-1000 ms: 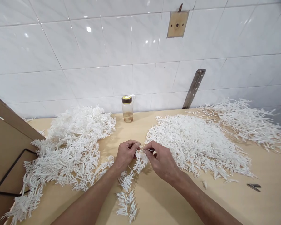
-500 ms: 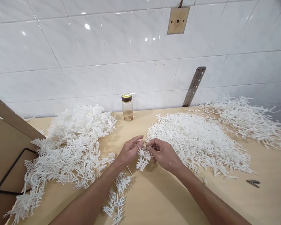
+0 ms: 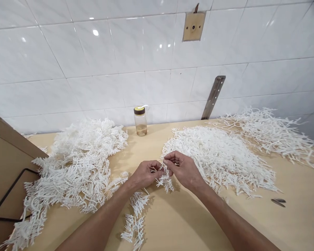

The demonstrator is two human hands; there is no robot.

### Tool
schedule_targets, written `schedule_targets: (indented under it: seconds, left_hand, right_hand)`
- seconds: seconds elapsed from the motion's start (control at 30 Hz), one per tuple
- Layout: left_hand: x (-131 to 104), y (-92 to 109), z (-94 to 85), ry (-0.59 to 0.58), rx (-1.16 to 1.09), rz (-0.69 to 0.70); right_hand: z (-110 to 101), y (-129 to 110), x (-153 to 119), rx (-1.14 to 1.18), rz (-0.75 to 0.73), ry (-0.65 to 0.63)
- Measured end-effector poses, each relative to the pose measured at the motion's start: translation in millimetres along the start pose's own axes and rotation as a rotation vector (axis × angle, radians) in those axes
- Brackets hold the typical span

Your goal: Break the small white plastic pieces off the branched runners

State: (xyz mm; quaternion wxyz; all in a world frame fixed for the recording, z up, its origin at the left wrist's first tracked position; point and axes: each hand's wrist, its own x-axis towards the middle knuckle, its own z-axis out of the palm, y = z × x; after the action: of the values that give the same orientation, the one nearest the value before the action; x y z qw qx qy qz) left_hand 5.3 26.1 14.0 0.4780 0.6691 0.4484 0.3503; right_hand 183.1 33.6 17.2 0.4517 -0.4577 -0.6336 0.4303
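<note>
White sprig (image 3: pixel 166 183) between left hand (image 3: pixel 144 174) and right hand (image 3: pixel 185 170); both apparently pinching it.

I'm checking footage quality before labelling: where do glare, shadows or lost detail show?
Head view: bright glints on the tiled wall, largest at upper left; head view: soft shadows on the table beneath the left hand and right hand; head view: the left pile looks washed-out near its top.
</note>
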Motion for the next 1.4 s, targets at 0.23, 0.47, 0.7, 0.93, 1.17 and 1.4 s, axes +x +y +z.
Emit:
schedule_targets:
  seconds: [0.23, 0.47, 0.7, 0.93, 1.17, 1.4]
  left_hand:
    - [1.3, -2.0, -1.5, 0.24, 0.011, 0.001]
    - [2.9, -3.1, -3.0, 0.408, -0.059, 0.024]
    - [3.8, 1.9, -2.1, 0.356, -0.389, -0.08]
    - [1.1, 6.5, -6.0, 0.274, -0.509, -0.194]
    - [1.2, 1.7, -6.2, 0.196, -0.489, -0.179]
    - [6.1, -5.0, 1.0, 0.463, -0.285, -0.122]
  right_hand:
    - [-4.0, -4.0, -1.3, -0.062, -0.017, -0.028]
    - [-1.6, 8.4, -0.3, -0.206, 0.016, -0.149]
    - [-5.8, 6.5, 2.5, -0.158, 0.083, -0.09]
    - [-8.0, 3.3, 0.8, 0.008, 0.128, -0.148]
    - [0.6, 15.4, 4.1, -0.054, 0.154, -0.107]
    - [-3.7, 3.8, -0.4, -0.386, -0.032, 0.112]
